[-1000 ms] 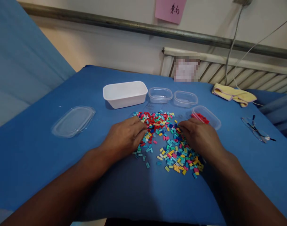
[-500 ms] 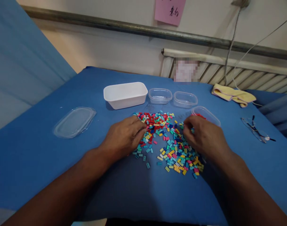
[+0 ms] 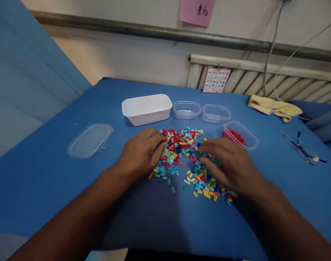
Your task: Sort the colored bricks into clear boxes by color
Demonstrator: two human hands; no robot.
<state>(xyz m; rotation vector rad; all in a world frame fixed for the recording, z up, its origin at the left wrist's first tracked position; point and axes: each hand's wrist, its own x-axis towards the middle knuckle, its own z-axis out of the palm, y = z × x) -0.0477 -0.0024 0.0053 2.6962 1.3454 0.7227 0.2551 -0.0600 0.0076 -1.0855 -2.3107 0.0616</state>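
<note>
Small toy building bricks (image 3: 178, 139) in many colours lie in a loose heap on the blue cloth. At the heap's left edge rests my left hand (image 3: 143, 150), its thumb and bent fingers drawn together. What they hold, if anything, is hidden. My right hand (image 3: 230, 159) hovers over the right part of the heap, slightly blurred, thumb and fingers apart with nothing visible between them. Just beyond it stands a clear plastic container (image 3: 249, 141) with red bricks (image 3: 234, 136) inside.
A white tub (image 3: 147, 117) and two clear containers, one on the left (image 3: 187, 115) and one on the right (image 3: 216, 117), stand behind the heap. Clear lids (image 3: 90, 141) lie at left. Eyeglasses (image 3: 302, 148) and a yellow cloth (image 3: 275, 107) are at right.
My right hand has moved left over the bricks and its fingers have spread, uncovering the red bricks in the container. My left hand stays at the heap's left edge.
</note>
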